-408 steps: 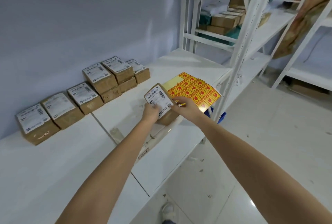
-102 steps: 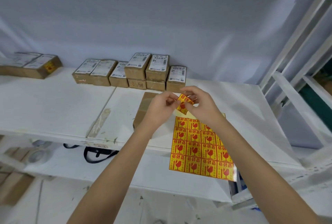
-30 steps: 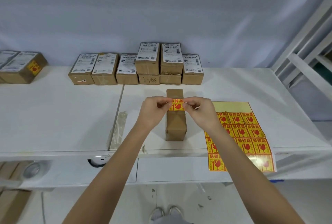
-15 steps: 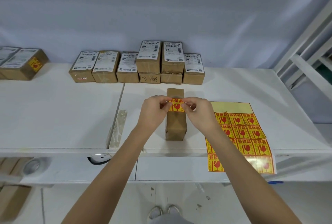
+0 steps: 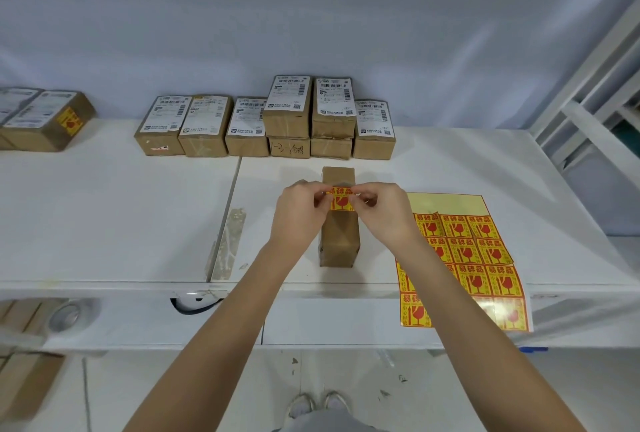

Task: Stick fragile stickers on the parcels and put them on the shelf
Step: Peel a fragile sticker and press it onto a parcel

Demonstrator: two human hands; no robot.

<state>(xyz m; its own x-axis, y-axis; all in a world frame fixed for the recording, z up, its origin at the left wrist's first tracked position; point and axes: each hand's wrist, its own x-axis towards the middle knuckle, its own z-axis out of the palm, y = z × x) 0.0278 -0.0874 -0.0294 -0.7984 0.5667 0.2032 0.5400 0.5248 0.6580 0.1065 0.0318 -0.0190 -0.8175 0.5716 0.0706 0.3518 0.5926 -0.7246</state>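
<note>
A brown cardboard parcel (image 5: 340, 241) lies lengthwise on the white shelf (image 5: 114, 216), in the middle near its front edge. Over the parcel's far part I hold one yellow-and-red fragile sticker (image 5: 340, 198). My left hand (image 5: 300, 213) pinches its left edge and my right hand (image 5: 387, 211) pinches its right edge. Whether the sticker touches the parcel's top I cannot tell. The sticker sheet (image 5: 467, 258) lies to the right of the parcel and hangs over the shelf's front edge.
Several labelled parcels (image 5: 266, 123) stand in a row against the back wall, two stacked on others. At far left lies a parcel with a fragile sticker (image 5: 48, 121). A tape roll (image 5: 65, 317) sits on the lower shelf. White rack uprights (image 5: 588, 92) rise at right.
Over the last second my hands and the sticker have stayed over the parcel, with barely any shift. Earlier I peeled this sticker off the sheet.
</note>
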